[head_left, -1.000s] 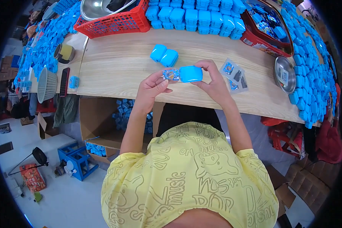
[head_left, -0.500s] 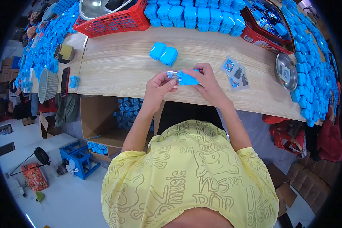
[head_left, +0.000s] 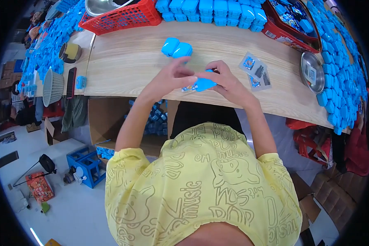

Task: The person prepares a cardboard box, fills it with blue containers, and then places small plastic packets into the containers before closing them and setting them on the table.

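Blue plastic case [head_left: 203, 84]: light, stiff, prob. slippery.
Hold pt: short ends.
Left hand [head_left: 173, 77] grip: pinches case.
Right hand [head_left: 229, 85] grip: pinches case.

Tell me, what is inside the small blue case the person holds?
A colourful printed packet pokes out of the blue case beside the left hand; the right hand grips the other end. The rest of the inside is covered by shell and fingers.

A yellow short-sleeved T-shirt [head_left: 201, 184] is printed with thin outlined cartoon figures and words such as "music" and "POP". Below the sleeves, the left hand [head_left: 173, 78] and right hand [head_left: 229, 85] are bare.
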`<state>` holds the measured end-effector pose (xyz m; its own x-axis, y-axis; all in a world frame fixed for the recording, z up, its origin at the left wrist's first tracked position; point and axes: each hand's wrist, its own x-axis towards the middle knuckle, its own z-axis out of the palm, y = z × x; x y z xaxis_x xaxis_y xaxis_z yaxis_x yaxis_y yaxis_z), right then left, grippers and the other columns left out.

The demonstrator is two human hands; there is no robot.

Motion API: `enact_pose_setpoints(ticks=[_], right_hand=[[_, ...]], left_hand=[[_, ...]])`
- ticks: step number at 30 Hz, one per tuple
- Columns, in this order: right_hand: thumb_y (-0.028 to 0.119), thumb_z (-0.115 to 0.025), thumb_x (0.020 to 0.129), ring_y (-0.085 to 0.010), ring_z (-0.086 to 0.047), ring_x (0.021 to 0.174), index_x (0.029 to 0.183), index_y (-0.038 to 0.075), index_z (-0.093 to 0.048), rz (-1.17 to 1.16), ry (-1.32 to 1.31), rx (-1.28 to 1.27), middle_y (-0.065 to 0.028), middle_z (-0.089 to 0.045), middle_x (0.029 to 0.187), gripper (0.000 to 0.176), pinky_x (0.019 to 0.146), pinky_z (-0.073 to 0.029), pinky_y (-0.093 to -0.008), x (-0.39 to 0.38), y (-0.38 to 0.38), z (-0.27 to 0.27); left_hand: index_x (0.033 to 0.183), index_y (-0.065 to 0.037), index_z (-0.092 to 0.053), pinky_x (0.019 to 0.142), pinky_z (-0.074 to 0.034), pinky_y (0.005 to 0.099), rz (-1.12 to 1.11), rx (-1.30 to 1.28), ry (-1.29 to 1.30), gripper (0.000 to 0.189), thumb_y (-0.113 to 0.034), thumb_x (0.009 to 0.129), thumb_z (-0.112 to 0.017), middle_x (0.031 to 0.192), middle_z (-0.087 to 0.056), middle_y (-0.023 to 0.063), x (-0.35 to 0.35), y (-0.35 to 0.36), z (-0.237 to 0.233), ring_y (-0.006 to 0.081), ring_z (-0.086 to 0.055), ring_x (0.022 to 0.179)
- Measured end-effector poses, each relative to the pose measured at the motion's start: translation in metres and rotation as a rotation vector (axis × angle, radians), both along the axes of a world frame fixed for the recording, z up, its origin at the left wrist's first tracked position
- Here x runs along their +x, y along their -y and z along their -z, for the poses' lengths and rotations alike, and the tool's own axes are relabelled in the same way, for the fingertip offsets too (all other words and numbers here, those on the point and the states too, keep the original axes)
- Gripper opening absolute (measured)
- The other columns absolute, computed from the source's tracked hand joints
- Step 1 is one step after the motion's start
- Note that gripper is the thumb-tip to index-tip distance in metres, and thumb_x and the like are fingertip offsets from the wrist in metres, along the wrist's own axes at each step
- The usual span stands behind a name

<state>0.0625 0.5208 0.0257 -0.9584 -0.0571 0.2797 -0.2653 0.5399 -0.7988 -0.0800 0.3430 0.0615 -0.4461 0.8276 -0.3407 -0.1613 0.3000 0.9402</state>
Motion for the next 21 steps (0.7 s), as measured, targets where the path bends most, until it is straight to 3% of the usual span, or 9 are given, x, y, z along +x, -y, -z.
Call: enact_pose_setpoints(ticks=[5, 8, 9, 12, 17, 21], right_hand=[[0.005, -0.07, 0.073, -0.0258, -0.043, 0.117, 0.133, 0.014, -0.044, -0.032, 0.142, -0.173, -0.0104, -0.042, 0.123, 0.066, 0.095, -0.039, -0.0347, 0.002, -0.004, -0.007], [0.021, -0.078, 0.068, -0.0255, -0.035, 0.127, 0.141, 0.009, -0.028, 0.053, 0.066, -0.303, -0.0108, -0.035, 0.136, 0.089, 0.104, -0.033, -0.0372, 0.006, -0.005, 0.004], [0.021, -0.078, 0.068, -0.0255, -0.035, 0.127, 0.141, 0.009, -0.028, 0.048, 0.069, -0.302, -0.0108, -0.035, 0.136, 0.089, 0.104, -0.033, -0.0372, 0.007, -0.005, 0.008], [0.035, -0.083, 0.059, -0.0249, -0.029, 0.133, 0.143, 0.007, -0.016, 0.043, 0.095, -0.218, -0.0116, -0.029, 0.142, 0.111, 0.108, -0.026, -0.0387, 0.009, 0.0, 0.011], [0.039, -0.085, 0.055, -0.0287, -0.026, 0.133, 0.143, 0.008, -0.015, 0.072, 0.129, -0.239, -0.0138, -0.03, 0.141, 0.116, 0.108, -0.024, -0.0408, 0.013, 0.011, 0.012], [0.033, -0.085, 0.056, -0.0312, -0.027, 0.131, 0.142, 0.007, -0.016, 0.24, -0.009, 0.045, -0.0147, -0.032, 0.139, 0.112, 0.107, -0.023, -0.0426, 0.012, 0.019, 0.016]], left_hand=[[0.135, 0.003, -0.032, 0.08, -0.046, 0.0293, 0.159, -0.026, 0.211, 0.079, -0.022, 0.074, -0.075, 0.098, -0.059, 0.0118, -0.001, -0.011, 0.028, 0.0164, -0.058, 0.092], [0.135, 0.004, -0.03, 0.075, -0.047, 0.0278, -0.04, 0.048, 0.343, 0.081, -0.022, 0.073, -0.076, 0.098, -0.058, 0.011, 0.007, -0.014, 0.035, 0.0159, -0.059, 0.091], [0.135, 0.004, -0.03, 0.075, -0.047, 0.0278, -0.044, 0.049, 0.344, 0.081, -0.022, 0.073, -0.076, 0.098, -0.058, 0.011, 0.01, -0.016, 0.037, 0.0159, -0.059, 0.091], [0.135, 0.005, -0.029, 0.071, -0.047, 0.0266, -0.244, 0.139, 0.383, 0.084, -0.022, 0.072, -0.077, 0.098, -0.058, 0.0109, 0.021, -0.026, 0.039, 0.0151, -0.059, 0.09], [0.133, 0.004, -0.034, 0.081, -0.047, 0.0298, -0.32, 0.13, 0.403, 0.073, -0.016, 0.076, -0.074, 0.112, -0.053, 0.0113, 0.025, -0.033, 0.043, 0.0159, -0.057, 0.098], [0.134, 0.003, -0.032, 0.081, -0.047, 0.0299, -0.394, 0.135, 0.423, 0.074, -0.016, 0.076, -0.073, 0.11, -0.054, 0.0108, 0.033, -0.039, 0.037, 0.0156, -0.057, 0.097]])
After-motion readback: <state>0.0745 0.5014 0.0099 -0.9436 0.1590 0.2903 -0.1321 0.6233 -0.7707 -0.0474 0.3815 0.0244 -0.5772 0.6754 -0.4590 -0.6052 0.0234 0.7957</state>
